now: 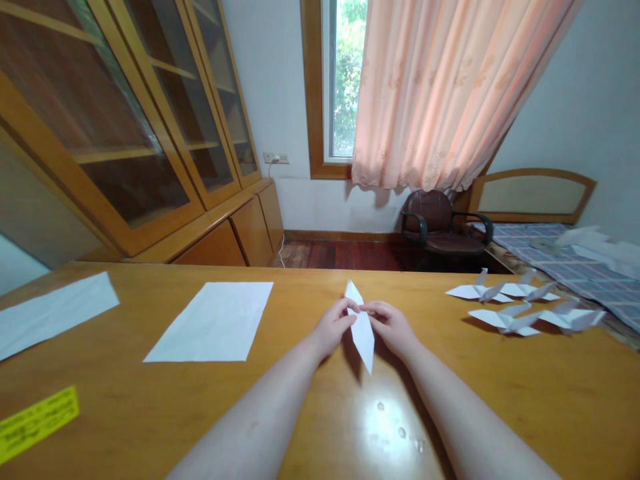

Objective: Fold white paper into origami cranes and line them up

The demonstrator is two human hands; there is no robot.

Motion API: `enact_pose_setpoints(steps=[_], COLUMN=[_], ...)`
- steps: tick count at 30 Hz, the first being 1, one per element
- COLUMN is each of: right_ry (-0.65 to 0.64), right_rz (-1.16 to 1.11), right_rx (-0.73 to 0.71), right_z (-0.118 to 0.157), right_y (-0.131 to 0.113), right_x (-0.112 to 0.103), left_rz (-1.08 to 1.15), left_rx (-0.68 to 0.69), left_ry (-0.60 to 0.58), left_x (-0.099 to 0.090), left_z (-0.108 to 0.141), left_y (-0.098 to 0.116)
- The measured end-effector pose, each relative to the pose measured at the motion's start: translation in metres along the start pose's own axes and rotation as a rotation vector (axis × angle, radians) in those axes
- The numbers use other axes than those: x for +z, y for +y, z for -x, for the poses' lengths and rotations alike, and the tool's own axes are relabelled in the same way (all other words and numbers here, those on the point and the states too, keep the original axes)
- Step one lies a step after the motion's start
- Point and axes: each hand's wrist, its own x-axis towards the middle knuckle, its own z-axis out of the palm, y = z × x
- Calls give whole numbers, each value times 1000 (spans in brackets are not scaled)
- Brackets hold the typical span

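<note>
Head view: folded paper (364, 339) between my hands, long axis pointing away, far tip leftward.
Left hand (332, 327): pinching its middle.
Right hand (395, 329): pinching its right edge.

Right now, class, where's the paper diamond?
In the head view, the diamond is right of centre, between left hand and right hand, left of the cranes.

Pink curtain (440, 93) hangs at window (347, 87); armchair (433, 217) stands beside bed (570, 265)

Folded paper (363, 335) in two-handed grip (330, 329) (395, 329)
</note>
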Motion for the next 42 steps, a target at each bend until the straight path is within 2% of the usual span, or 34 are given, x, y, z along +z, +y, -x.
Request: enact_pose_setpoints(steps=[4,8,13,18,25,33,39,42], right_ry=[32,38,35,13,47,47,56,55], right_rz=[10,12,-4,-51,-176,-251,-216,-164], right_rx=[9,26,61,87,142,167,194,188], right_z=[0,-1,0,0,0,1,1,0], right_y=[0,2,4,0,-3,1,-7,-8], right_x=[-1,0,-1,-2,0,3,2,0], left_rz=[81,159,125,-43,-96,-228,-259,-216], left_rx=[-33,-70,-27,32,55,127,84,52], left_ry=[-84,-120,-52,39,17,68,57,114], left_x=[0,2,6,5,6,-2,-2,0], left_z=[3,4,2,-1,1,-3,-4,-4], left_y=[0,3,1,-3,-3,3,6,2])
